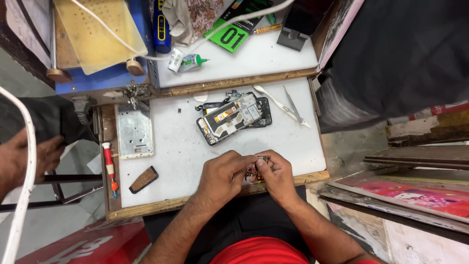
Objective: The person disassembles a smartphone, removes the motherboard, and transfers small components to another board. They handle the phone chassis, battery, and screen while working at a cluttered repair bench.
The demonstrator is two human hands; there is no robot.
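1. Metal and small, the phone part (257, 166) sits between both hands at the near edge of the white work tray (181, 151); the fingers cover most of it, so its exact shape is hard to read.
2. The left hand (222, 175) is curled, with its fingertips pinching the phone part from the left side.
3. The right hand (277, 175) is also closed around the same part, the thumb pressing on it from the right; what is under the palm is hidden.
4. Behind the hands, near the tray's middle, lies an opened phone (233, 117) tilted, its inner boards showing; a second dark phone body under it is only partly seen.
5. Tweezers (293, 105) and a white spudger (278, 103) lie just beside the opened phone, on its right.
6. A silver phone frame (134, 129) rests on the left side of the tray, and a small brown brush-like block (144, 179) lies nearer to the front edge.
7. A red screwdriver (109, 166) lies on the wooden border at the left.
8. At the left picture edge, another person's hand (24, 159) is cut off, and a white cable crosses in front of it.
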